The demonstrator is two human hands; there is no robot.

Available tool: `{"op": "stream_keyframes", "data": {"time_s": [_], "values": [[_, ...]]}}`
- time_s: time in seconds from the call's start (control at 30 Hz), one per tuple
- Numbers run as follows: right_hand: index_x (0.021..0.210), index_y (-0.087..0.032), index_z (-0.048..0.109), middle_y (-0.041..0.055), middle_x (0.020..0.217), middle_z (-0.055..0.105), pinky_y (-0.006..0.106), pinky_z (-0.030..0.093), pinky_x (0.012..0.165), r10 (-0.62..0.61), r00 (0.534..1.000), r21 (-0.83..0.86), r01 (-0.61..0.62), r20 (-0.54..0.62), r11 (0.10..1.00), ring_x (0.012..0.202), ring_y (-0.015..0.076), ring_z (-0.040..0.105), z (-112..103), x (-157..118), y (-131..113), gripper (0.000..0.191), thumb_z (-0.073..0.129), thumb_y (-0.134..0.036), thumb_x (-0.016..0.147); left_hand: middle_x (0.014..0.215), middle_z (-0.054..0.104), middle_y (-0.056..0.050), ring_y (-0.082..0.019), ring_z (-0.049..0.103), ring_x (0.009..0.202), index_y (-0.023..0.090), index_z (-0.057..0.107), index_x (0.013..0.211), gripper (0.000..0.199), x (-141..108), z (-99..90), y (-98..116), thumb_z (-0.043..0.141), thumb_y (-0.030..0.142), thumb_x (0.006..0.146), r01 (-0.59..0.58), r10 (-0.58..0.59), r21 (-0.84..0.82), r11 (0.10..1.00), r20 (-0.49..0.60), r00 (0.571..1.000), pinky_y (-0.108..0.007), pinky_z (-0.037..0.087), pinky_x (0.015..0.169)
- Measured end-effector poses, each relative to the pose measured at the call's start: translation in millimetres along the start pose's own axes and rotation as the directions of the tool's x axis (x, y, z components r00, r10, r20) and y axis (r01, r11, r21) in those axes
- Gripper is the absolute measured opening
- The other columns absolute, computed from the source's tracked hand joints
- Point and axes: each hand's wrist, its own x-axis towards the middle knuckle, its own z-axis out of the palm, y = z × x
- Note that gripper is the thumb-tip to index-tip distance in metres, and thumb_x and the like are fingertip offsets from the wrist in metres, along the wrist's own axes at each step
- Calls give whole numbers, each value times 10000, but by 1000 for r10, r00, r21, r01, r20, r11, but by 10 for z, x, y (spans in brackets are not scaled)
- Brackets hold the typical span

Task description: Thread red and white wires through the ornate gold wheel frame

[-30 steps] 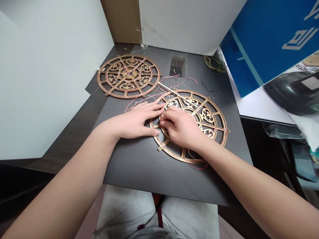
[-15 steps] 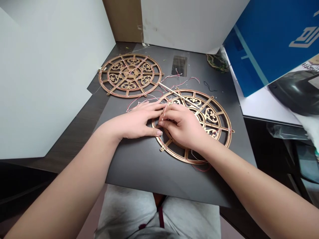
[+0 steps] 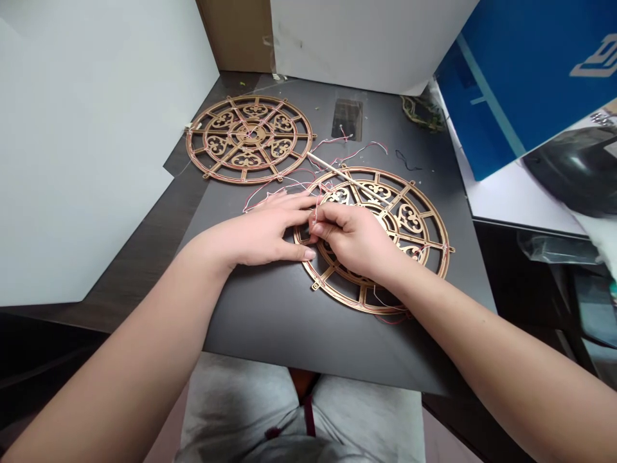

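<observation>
Hands barely shifted from my end: right hand (image 3: 354, 241) pinching pink wire (image 3: 317, 215) at brass-coloured fretwork wheel (image 3: 409, 218), left hand (image 3: 255, 231) open, flat on dark mat (image 3: 337, 347) just beside.

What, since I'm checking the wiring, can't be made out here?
Head view:
What the right hand pinches: hidden by its fingers.
The centre of the lower fretwork wheel: hidden by that hand.
The coil at the back: too small to identify.
The dark object: cut off by the right edge.
</observation>
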Motion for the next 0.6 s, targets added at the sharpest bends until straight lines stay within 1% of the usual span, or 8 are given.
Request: {"op": "stream_keyframes", "data": {"time_s": [0.17, 0.27, 0.33, 0.47, 0.6], "values": [[814, -146, 690, -14, 788, 681, 254, 438, 740, 13, 1000, 14, -13, -23, 1000, 739, 118, 595, 20, 7, -6, 162, 568, -120, 917, 1765, 226, 31, -317, 121, 1660, 310, 691, 1338, 482, 17, 37, 11, 704, 579, 938, -30, 31, 8, 1000, -15, 999, -550, 55, 1360], [814, -142, 699, -20, 777, 689, 249, 449, 726, 15, 1000, 15, -14, -26, 1000, 729, 114, 604, 30, 2, -3, 165, 572, -120, 917, 1762, 242, 18, -320, 145, 1656, 267, 718, 1213, 403, 25, 39, 35, 720, 554, 930, -33, 33, -6, 999, -12, 999, -551, 40, 1362], [811, -137, 697, -21, 770, 694, 239, 456, 719, 16, 999, 36, -15, -31, 999, 726, 109, 605, 33, 0, -7, 166, 575, -111, 919, 1759, 255, 13, -309, 156, 1655, 253, 718, 1167, 374, 24, 34, 52, 728, 539, 925, -25, 24, -16, 1000, -12, 1000, -544, 28, 1364], [773, -124, 684, -23, 723, 671, 211, 453, 699, 23, 998, 113, -15, -65, 993, 687, 87, 585, 35, 10, -36, 171, 593, -76, 910, 1748, 285, 28, -304, 144, 1657, 250, 720, 1121, 348, 23, 39, 59, 727, 537, 924, -26, 25, -32, 999, -27, 999, -549, 20, 1363], [756, -121, 681, -19, 717, 667, 205, 460, 698, 38, 996, 155, -26, -77, 988, 684, 84, 591, 33, 25, -59, 173, 610, -75, 906, 1722, 343, 30, -308, 163, 1652, 280, 730, 1179, 367, 30, 54, 42, 737, 537, 918, -43, 41, -48, 998, -44, 998, -559, 15, 1358]]}}
